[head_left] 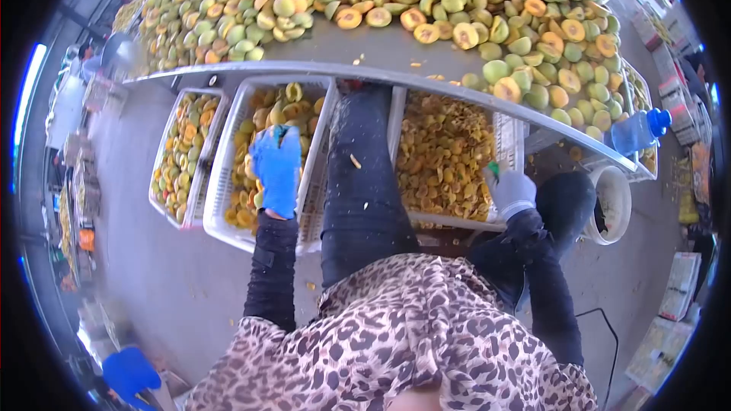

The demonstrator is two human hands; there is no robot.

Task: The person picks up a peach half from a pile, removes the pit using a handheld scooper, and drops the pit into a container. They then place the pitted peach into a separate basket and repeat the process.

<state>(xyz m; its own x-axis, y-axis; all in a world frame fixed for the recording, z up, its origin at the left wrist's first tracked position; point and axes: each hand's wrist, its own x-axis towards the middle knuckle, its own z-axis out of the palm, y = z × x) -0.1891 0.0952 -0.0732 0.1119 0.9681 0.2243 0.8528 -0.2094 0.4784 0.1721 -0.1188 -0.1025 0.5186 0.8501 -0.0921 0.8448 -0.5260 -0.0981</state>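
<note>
My left hand (277, 167), in a blue glove, is stretched out over a white plastic crate (221, 209) of halved yellow stone fruit (242, 196). Its fingers point away from me, and a dark patch shows at their tips. My right hand (513, 193), in a pale grey glove, is closed around a small green thing (493, 169), mostly hidden by the fingers. Below it is another white crate (509, 144), filled with brownish-yellow pits and fruit scraps (445, 156).
Ahead, a metal table (350, 47) carries a big heap of whole and halved fruit (457, 0). A blue-capped water bottle (640, 131) stands at its right edge. A narrower crate (161, 160) of fruit sits at left, a white bucket (614, 209) at right. My legs reach between the crates.
</note>
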